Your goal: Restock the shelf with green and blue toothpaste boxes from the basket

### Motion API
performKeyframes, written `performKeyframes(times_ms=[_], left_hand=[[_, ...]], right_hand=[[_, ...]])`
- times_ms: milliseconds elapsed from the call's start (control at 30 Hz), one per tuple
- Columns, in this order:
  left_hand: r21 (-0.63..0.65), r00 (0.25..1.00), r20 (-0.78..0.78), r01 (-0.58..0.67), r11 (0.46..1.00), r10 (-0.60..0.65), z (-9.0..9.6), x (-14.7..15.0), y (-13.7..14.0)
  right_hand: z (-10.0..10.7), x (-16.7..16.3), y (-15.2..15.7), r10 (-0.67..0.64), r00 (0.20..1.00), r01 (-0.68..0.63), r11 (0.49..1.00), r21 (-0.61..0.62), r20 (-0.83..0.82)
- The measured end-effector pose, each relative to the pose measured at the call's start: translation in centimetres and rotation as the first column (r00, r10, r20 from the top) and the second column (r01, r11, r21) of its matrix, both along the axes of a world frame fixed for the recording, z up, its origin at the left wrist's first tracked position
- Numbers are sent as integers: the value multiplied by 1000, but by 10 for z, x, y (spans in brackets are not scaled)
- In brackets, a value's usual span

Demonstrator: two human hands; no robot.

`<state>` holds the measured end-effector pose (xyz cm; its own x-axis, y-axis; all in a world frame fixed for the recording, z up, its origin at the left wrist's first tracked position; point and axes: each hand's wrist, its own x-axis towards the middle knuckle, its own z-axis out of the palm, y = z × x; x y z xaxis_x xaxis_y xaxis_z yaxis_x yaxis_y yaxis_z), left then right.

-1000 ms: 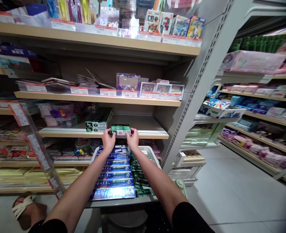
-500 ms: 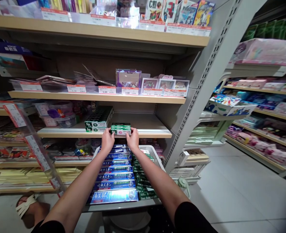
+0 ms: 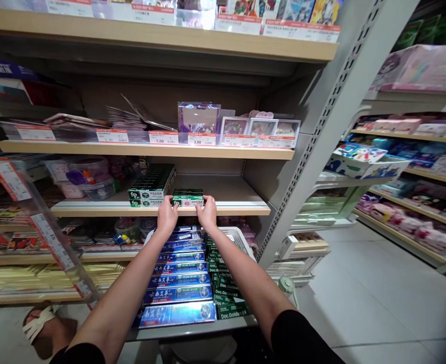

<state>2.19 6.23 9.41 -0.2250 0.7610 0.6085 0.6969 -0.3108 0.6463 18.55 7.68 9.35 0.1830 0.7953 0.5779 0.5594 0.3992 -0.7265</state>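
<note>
Grip is two-handed: the left hand [image 3: 167, 217] bears on the left end of a short stack of green boxes [image 3: 187, 200], and the right hand [image 3: 207, 215] bears on the right end, so the stack is grasped between them, thumbs toward the front; whether the fingers reach underneath cannot be seen. Compared with the earlier views, the stack has moved inward: its front face stood proud of the neighbouring pile of boxes [image 3: 150, 194], and now lies about level with the front of that pile. This change suggests that positioning is nearly complete, although neither hand has released. Location of the stack: at the front edge of the shelf [image 3: 226, 191], just right of the pile, with a narrow gap between; full contact with the shelf surface cannot be confirmed. Left of the pile, plastic tubs [image 3: 98, 191] occupy the same shelf. Below the hands stands a grey basket [image 3: 196, 332]. Blue boxes [image 3: 177, 294] lie in a column along its left side; dark green boxes [image 3: 226, 289] lie along its right side, partly covered by the right forearm. Above, an upper shelf [image 3: 139, 149] carries packets and small cases behind price tags [image 3: 163, 137].
</note>
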Motion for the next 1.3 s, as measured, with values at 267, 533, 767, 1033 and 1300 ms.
performKeyframes(times_ms=[267, 533, 767, 1033, 1300], left_hand=[[18, 997, 73, -23, 1000, 21, -6, 1, 10], [60, 999, 29, 15, 998, -17, -5, 4, 4], [43, 997, -12, 77, 996, -76, 0, 3, -23], [-64, 922, -183, 335, 940, -341, -9, 22, -110], [-469, 609, -178, 638, 611, -773, -44, 58, -141]], right_hand=[[2, 3, 12, 40, 996, -45, 997, -59, -79], [0, 6, 14, 119, 971, -129, 991, -38, -205], [-4, 20, -6, 253, 922, -263, 965, 4, -292], [-16, 100, -103, 421, 903, -429, 895, -119, -89], [-32, 163, -152, 581, 771, -377, 747, -548, 261]])
